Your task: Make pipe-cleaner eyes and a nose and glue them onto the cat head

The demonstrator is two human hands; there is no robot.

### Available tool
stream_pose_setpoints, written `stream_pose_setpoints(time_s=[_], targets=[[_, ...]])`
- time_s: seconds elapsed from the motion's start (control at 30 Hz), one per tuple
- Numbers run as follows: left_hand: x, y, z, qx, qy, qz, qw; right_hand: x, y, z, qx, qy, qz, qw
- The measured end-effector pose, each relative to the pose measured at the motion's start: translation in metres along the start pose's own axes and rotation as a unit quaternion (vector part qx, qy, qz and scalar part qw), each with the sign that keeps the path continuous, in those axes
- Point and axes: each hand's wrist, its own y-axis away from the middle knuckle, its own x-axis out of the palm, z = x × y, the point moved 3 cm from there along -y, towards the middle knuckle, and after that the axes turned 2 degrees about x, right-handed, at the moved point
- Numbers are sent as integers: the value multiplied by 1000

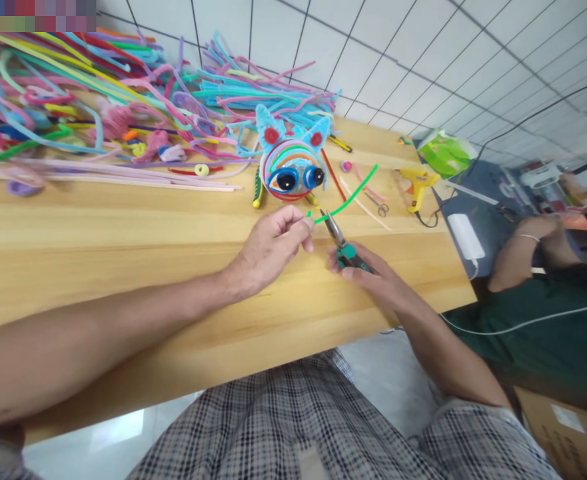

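Observation:
Between the fingertips of my left hand (280,243) is one end of a bright green pipe cleaner (356,195), whose long free part curves up to the right. My right hand (368,270) grips green-handled pliers (343,247). The jaws meet the pipe cleaner just right of my left fingertips; whether they are closed on it I cannot tell. Behind my hands stands a pipe-cleaner animal head (293,170) with blue ears, red ear centres, bulging dark eyes and coloured stripes. Green-and-yellow pieces show beside its base.
Heaps of coloured pipe cleaners (123,100) cover the back left of the wooden table (123,247). To the right lie small scissors (382,209), a yellow glue gun (417,187) and a green bag (446,153). A co-worker's arm (518,253) is at far right, near a white power strip (466,237).

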Motion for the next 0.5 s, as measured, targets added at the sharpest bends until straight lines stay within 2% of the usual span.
stream_pose_setpoints(time_s=[0.23,0.5], targets=[[3,3,-5,9,-35,45,998,12,-4,12,-2,5,-5,1000],[3,2,-1,-6,-30,58,998,11,-12,13,-9,52,-11,999]])
